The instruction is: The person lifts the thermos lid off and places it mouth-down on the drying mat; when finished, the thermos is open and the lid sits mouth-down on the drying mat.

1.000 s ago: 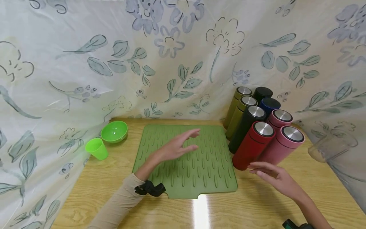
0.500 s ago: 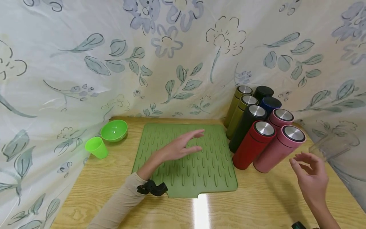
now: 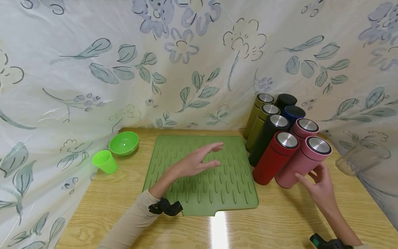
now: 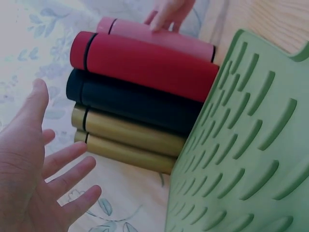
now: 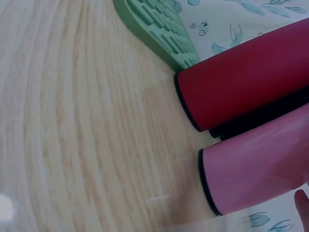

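My left hand hovers above the green ridged mat, fingers stretched out and holding nothing. At the right, my right hand is at the lower right side of a pink thermos, thumb across its front and fingers curling behind its right side. A fingertip shows beside that thermos in the right wrist view; how firmly it is held cannot be seen. A red thermos stands just left of it, near the mat's right edge.
Behind stand a dark thermos, two olive ones, a second pink one, a blue one and a black one. A green bowl and green cup sit at the left. A clear container lies far right.
My right hand moved from the red thermos out to the right, then back in against the front pink thermos. My left hand has stayed nearly still.
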`<state>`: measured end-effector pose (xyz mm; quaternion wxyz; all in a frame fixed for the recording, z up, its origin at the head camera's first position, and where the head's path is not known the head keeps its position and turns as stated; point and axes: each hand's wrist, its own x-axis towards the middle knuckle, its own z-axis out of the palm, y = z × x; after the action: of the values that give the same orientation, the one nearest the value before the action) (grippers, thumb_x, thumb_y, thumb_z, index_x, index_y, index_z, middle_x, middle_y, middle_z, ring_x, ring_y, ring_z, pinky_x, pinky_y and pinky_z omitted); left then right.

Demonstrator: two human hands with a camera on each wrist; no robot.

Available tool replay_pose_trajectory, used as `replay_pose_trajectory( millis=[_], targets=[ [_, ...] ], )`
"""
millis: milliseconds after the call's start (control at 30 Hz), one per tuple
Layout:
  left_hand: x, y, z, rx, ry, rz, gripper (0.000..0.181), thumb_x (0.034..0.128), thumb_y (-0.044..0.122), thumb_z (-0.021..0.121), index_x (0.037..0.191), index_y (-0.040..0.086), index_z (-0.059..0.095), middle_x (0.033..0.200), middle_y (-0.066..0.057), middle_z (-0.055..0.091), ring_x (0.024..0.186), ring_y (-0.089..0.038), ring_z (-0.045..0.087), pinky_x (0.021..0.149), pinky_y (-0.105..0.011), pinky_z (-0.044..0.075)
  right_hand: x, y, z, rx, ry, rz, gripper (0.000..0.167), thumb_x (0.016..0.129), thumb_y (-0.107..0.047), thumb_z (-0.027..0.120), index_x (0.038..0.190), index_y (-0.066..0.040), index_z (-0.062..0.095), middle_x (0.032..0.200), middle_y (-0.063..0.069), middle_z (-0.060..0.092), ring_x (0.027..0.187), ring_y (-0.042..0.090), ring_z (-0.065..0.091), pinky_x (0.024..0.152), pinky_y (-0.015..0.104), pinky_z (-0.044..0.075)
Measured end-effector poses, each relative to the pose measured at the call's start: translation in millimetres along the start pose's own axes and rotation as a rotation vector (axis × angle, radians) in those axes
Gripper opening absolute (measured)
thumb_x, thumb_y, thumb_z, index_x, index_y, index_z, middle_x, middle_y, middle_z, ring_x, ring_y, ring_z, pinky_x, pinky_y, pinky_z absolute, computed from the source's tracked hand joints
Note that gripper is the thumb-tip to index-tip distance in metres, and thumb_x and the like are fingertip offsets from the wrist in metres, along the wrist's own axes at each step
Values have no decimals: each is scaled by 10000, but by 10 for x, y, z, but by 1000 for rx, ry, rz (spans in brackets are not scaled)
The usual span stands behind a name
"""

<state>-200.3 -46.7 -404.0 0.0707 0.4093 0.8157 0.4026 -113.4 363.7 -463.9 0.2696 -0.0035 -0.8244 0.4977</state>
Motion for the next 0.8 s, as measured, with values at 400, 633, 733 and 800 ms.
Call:
replay_pose_trajectory(
  millis=[400, 633, 733, 800],
  targets=[
    [-15, 21, 45, 13, 3, -7, 662, 971, 471, 503, 1538, 243, 246, 1502, -18, 447, 1386, -168, 420, 1173, -428, 344, 14, 111, 79, 81, -56, -18, 814, 751, 207, 675, 1442, -101, 374, 1216, -136, 542, 1069, -51, 563, 858, 32, 456],
    [-45, 22, 64, 18, -6, -11, 655, 976, 473, 490, 1538, 244, 243, 1514, 5, 426, 1390, -166, 413, 1165, -440, 354, -34, 85, 27, 35, 52, -14, 725, 704, 212, 709, 1342, -50, 482, 1107, -185, 570, 971, -84, 582, 812, 18, 467],
    [-86, 47, 63, 12, -1, -9, 647, 976, 458, 495, 1536, 239, 255, 1516, 11, 422, 1382, -166, 424, 1159, -430, 364, -41, 36, -33, 242, 67, -114, 712, 671, 283, 666, 1314, 33, 488, 1094, -81, 612, 938, -12, 614, 780, 60, 502],
    [-116, 81, 57, 1, 5, 0, 638, 976, 440, 504, 1533, 239, 265, 1514, 5, 425, 1374, -171, 435, 1154, -420, 372, -52, 0, -65, 407, 52, -208, 702, 661, 313, 640, 1304, 91, 466, 1099, 6, 622, 933, 48, 624, 767, 92, 520]
  ],
)
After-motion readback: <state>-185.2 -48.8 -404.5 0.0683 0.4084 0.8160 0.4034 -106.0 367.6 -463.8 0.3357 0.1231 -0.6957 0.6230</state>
